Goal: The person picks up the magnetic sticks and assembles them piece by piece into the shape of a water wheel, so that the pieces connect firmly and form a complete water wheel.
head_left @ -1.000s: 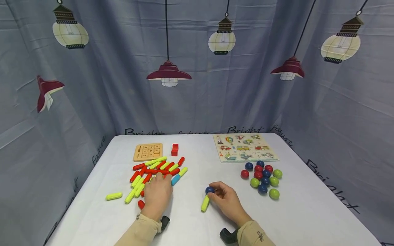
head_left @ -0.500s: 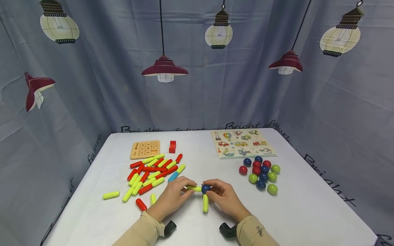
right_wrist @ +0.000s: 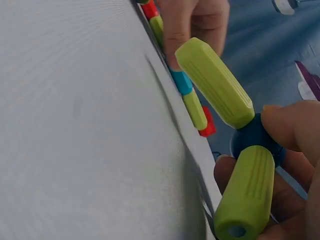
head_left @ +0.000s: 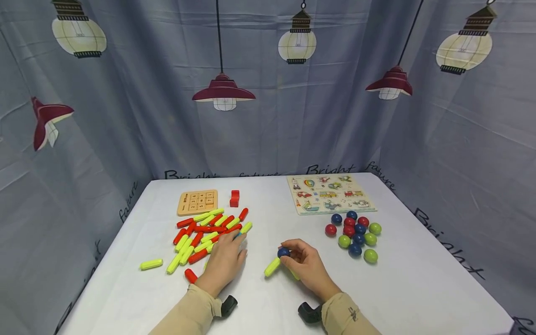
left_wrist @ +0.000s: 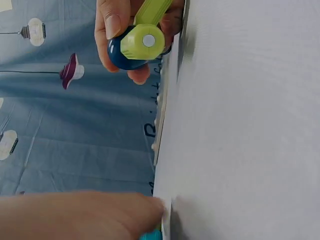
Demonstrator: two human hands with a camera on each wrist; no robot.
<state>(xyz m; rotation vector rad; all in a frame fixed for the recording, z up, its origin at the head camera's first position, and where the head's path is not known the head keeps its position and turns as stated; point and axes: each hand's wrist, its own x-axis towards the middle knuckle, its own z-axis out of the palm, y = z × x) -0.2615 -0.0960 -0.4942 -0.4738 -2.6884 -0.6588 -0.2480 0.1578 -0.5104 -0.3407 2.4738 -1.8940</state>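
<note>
My right hand point(head_left: 309, 267) holds a dark blue ball point(head_left: 283, 251) between thumb and fingers. Two yellow-green rods stick out of that ball at an angle, one rod point(head_left: 272, 267) toward the lower left, the other rod point(right_wrist: 245, 195) partly behind the hand in the head view. At the near right of the rod pile is my left hand point(head_left: 224, 260), its fingertips over a light blue rod point(right_wrist: 181, 82) joined end to end with a yellow-green one point(head_left: 247, 227). Its thumb stands apart from the fingers. Whether the fingertips touch the blue rod is unclear; the left wrist view is blurred there.
Red and yellow-green rods point(head_left: 203, 229) lie piled at left, with a lone yellow-green rod point(head_left: 151, 264) farther left. Blue, red and green balls point(head_left: 358, 239) cluster at right. Behind are a wooden number board point(head_left: 197, 203), red blocks point(head_left: 234, 198) and a picture puzzle board point(head_left: 331, 194).
My left hand brought a yellow-green rod from the pile to the blue ball, then let go and moved back to the pile. The ball now bears two rods and has turned in my right hand.
</note>
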